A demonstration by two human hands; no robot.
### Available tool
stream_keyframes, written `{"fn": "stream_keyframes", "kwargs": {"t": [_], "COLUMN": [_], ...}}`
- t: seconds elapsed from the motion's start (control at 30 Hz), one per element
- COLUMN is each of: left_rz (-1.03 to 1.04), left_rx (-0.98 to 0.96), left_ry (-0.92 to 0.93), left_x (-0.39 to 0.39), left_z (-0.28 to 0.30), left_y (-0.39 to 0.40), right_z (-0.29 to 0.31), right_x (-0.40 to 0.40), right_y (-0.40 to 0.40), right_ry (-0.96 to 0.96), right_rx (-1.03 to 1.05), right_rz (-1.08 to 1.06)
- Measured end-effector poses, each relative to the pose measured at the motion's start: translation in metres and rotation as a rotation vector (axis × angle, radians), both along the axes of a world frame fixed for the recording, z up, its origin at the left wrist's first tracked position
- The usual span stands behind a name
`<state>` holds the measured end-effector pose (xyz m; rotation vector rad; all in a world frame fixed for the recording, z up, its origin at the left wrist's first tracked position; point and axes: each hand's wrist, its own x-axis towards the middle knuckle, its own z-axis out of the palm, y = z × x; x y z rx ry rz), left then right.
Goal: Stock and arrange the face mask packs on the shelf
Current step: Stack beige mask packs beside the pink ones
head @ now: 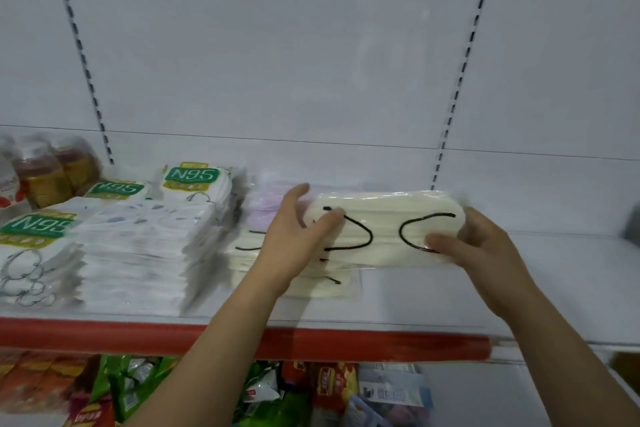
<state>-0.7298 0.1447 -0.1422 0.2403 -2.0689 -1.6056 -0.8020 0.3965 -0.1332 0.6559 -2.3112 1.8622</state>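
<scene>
Both hands, left hand (298, 236) and right hand (474, 239), grip the cream mask pack (384, 229) by its ends, long axis left-to-right, just right of the stack (249, 253).

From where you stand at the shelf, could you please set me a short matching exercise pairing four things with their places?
Things:
1. cream mask pack
2. N95 packs
3. bottles
4. snack bags

Places:
A. far left of the shelf
B. on the shelf below
C. held between both hands
D. stacked left of the cream and pink packs

Pairs: 1-C, 2-D, 3-A, 4-B
</scene>
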Motion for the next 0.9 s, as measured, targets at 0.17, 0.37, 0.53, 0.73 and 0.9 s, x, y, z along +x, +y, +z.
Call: {"fn": "stream_keyframes", "kwargs": {"t": [0.17, 0.37, 0.53, 0.73, 0.9], "left_rz": [-0.238, -0.363, -0.352, -0.347, -0.249], "left_rx": [0.052, 0.166, 0.06, 0.193, 0.185], "left_ry": [0.016, -0.023, -0.03, -0.155, -0.11], "left_x": [-0.03, -0.071, -0.105, -0.124, -0.136], "left_z": [-0.012, -0.025, -0.033, -0.058, -0.049], "left_y": [0.053, 0.112, 0.165, 0.2, 0.221], "right_z": [-0.011, -0.032, -0.042, -0.059, -0.067], "right_x": [-0.009, -0.033, -0.073, -0.111, -0.125], "right_y": [0.066, 0.136, 0.186, 0.231, 0.23], "right_ry": [-0.015, -0.018, -0.046, -0.115, -0.024], "right_rx": [-0.049, -0.06, 0.122, 0.212, 0.183], "right_rz": [-0.073, -0.144, -0.144, -0.078, -0.085]}}
